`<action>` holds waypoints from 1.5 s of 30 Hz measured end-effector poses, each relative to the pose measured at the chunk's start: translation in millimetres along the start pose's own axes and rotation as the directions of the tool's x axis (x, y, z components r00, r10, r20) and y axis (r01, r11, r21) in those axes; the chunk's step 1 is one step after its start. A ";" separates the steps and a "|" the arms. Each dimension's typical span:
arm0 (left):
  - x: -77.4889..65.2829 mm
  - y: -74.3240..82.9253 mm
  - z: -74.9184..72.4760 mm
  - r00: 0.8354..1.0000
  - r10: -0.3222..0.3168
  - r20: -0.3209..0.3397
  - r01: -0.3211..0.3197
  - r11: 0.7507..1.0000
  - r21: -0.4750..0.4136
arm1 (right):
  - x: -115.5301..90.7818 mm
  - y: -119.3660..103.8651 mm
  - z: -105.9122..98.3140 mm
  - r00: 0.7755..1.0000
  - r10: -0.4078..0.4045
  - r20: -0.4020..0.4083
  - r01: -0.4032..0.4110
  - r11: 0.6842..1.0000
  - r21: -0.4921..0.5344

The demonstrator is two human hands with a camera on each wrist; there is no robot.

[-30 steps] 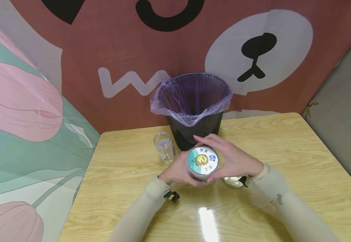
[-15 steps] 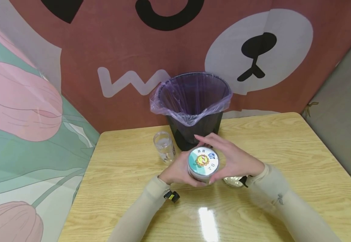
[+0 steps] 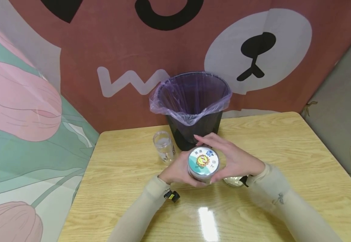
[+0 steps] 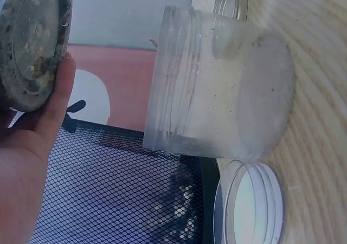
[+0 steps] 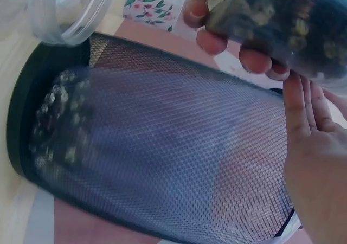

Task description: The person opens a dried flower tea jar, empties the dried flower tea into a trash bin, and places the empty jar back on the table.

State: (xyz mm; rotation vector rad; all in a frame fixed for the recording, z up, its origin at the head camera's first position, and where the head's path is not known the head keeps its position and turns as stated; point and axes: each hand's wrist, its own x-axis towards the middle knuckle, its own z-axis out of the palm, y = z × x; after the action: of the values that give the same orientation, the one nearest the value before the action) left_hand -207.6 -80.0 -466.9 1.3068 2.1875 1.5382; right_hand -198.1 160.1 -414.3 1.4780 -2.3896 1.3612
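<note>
My left hand point(image 3: 179, 171) grips a clear jar point(image 5: 287, 21) from the side, its fingers wrapped around the wall. Dark and yellowish bits show through the plastic. On top sits a round lid point(image 3: 203, 161) printed with a smiling sunflower on white and teal. Spread over it, my right hand point(image 3: 234, 156) holds the lid's edge between thumb and fingers. The jar is held above the table in front of the bin. In the left wrist view, a hazy clear jar point(image 4: 233, 81), without a lid, stands on the table beneath.
A black mesh bin point(image 3: 193, 132) with a purple liner stands at the back of the wooden table point(image 3: 117, 188); bits show inside it. Left of it is a small clear container point(image 3: 164, 146). Under my right wrist lies a shiny round clear piece point(image 3: 234, 181).
The printed lid has turned counterclockwise, seen from above; its sunflower picture is rotated while both hands and the jar stay nearly in place.
</note>
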 end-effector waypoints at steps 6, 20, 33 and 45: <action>-0.8 0.9 1.2 1.000 0.011 0.000 -0.011 1.000 -0.007 | -1.9 -3.0 -5.2 0.999 0.038 0.035 -0.038 0.999 0.010; -0.1 2.3 1.2 0.999 0.046 0.007 -0.046 0.998 0.038 | -1.9 -12.0 0.7 0.999 0.045 -0.015 -0.046 0.995 -0.094; -1.0 2.6 1.9 1.000 0.022 0.007 -0.022 0.999 0.036 | -3.7 -13.9 -2.2 1.000 0.020 0.012 -0.018 0.995 -0.100; -3.3 1.3 1.7 1.000 0.006 0.011 -0.006 1.000 0.011 | -0.9 -23.4 1.1 1.000 -0.008 -0.003 0.006 0.955 -0.298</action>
State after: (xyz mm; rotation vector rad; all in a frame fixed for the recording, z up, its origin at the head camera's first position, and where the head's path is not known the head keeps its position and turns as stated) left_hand -203.8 -81.1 -467.6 1.3230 2.1912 1.5198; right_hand -180.1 156.0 -400.0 1.3973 -2.4483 0.9448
